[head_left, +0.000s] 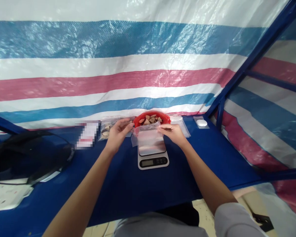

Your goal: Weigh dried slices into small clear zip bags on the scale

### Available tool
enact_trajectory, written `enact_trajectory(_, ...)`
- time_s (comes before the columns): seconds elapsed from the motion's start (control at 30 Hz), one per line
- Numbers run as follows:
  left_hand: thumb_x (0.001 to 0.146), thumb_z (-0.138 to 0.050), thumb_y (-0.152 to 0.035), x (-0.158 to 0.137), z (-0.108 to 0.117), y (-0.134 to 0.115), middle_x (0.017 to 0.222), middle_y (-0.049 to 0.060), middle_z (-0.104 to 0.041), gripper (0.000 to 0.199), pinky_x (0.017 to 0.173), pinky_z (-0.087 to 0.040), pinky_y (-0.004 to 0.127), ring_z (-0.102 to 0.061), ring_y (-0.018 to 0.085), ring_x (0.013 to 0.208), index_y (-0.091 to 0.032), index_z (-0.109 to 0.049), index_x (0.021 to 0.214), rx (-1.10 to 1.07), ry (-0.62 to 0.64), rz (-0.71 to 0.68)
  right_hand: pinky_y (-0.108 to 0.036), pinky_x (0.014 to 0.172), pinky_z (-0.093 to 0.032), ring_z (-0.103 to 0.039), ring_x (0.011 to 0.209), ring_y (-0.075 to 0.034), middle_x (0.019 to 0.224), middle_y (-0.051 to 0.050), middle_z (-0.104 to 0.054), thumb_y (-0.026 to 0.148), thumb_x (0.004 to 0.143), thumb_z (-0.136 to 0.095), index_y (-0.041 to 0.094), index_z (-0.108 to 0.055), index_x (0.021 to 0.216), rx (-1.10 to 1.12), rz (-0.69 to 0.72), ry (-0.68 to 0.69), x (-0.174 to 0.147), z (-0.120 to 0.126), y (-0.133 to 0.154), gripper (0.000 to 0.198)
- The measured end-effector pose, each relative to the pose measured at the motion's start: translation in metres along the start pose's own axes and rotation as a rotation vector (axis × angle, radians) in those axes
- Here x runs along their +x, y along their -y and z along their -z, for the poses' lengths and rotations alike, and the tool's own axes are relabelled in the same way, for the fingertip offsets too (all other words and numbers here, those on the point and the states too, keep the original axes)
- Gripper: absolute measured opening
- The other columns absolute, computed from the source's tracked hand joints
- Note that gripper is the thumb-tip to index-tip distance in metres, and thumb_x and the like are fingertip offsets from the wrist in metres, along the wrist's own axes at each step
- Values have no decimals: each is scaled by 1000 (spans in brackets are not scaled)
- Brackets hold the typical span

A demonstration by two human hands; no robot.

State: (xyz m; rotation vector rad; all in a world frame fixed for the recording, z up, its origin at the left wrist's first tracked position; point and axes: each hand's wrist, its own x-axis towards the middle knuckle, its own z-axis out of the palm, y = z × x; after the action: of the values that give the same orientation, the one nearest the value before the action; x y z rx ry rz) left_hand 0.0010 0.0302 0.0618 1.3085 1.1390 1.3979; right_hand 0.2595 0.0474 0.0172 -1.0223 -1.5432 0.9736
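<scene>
A clear plastic bag [148, 129] is spread between my two hands, above the back part of a white digital kitchen scale [153, 162]. My right hand [173, 133] pinches the bag's upper right corner between thumb and fingers. At the bag's left edge, my left hand [118, 133] has its thumb and curled fingers closed on the film. Behind the bag stands a red bowl-shaped container [168, 119] with brown, chunky pieces [151, 119] in it. The bag partly hides the container's front and the scale's plate.
Left of the scale lies a filled clear bag [105, 131] beside a blurred packet [88, 134]. Flat clear bags [184, 127] and a small round white item [201, 123] lie right. A black object [29, 158] and white power strip [7, 196] occupy the blue table's [123, 194] left end.
</scene>
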Motion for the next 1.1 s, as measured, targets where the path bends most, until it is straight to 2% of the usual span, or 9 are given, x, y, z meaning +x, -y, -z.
enact_trajectory(0.1, 74, -79, -52, 10, -2, -22, 105, 7, -75, 46, 81, -54, 34, -70, 25, 91, -20, -73, 107, 411, 297, -61, -35, 77, -62, -76, 80, -24, 85, -2, -80, 46, 80, -76, 23, -82, 91, -74, 51, 104, 4, 5, 8, 26)
enact_trajectory(0.17, 78, -74, -51, 16, -11, -34, 94, 4, -75, 39, 76, -51, 31, -68, 23, 83, -21, -75, 104, 622, 485, -98, -35, 77, -61, -76, 81, -24, 85, -2, -80, 44, 82, -74, 23, -82, 92, -143, 97, 162, 7, 8, 16, 24)
enact_trajectory(0.27, 85, -66, -48, 22, -28, -42, 85, 2, -73, 30, 71, -47, 28, -65, 20, 77, -21, -77, 94, 739, 660, -132, -33, 79, -60, -76, 85, -25, 91, -1, -80, 41, 84, -73, 25, -83, 94, -248, 157, 162, 9, 17, 25, 21)
enact_trajectory(0.33, 86, -63, -47, 24, -38, -41, 83, 2, -71, 30, 69, -47, 27, -64, 19, 76, -20, -76, 89, 706, 696, -121, -33, 80, -60, -76, 86, -25, 94, -1, -80, 39, 84, -74, 26, -83, 95, -280, 185, 125, 8, 25, 27, 20)
enact_trajectory(0.5, 83, -67, -44, 20, -59, -21, 77, 3, -70, 26, 69, -51, 29, -64, 18, 71, -18, -72, 81, 486, 556, -60, -38, 91, -60, -75, 93, -25, 98, -3, -80, 46, 80, -77, 24, -81, 95, -222, 163, -89, 0, 50, 13, 28)
enact_trajectory(0.6, 79, -71, -40, 14, -76, -5, 78, 3, -71, 22, 71, -55, 32, -66, 19, 71, -18, -72, 80, 292, 407, -9, -40, 92, -60, -74, 99, -26, 103, -7, -79, 52, 74, -80, 21, -79, 99, -127, 34, -247, -5, 65, 0, 40)
enact_trajectory(0.7, 75, -75, -40, 8, -98, 5, 77, 3, -72, 22, 69, -57, 35, -67, 20, 68, -19, -72, 81, 88, 290, 60, -38, 81, -63, -74, 99, -27, 106, -9, -78, 56, 71, -81, 18, -76, 105, 1, -144, -279, -7, 76, -8, 51)
enact_trajectory(0.93, 74, -79, -35, 9, -139, 21, 80, 3, -70, 21, 69, -57, 34, -68, 18, 69, -17, -71, 82, -79, 338, 123, -36, 68, -64, -76, 86, -26, 90, -6, -79, 52, 64, -86, 19, -76, 103, 172, -258, -263, 7, 97, -14, 52)
enact_trajectory(1.1, 70, -81, -21, 19, -149, 35, 94, 6, -70, 38, 74, -57, 34, -68, 19, 79, -16, -66, 104, 35, 343, 74, -34, 64, -64, -75, 79, -24, 87, -7, -79, 50, 61, -88, 17, -78, 98, 127, -287, -241, 25, 120, -26, 51)
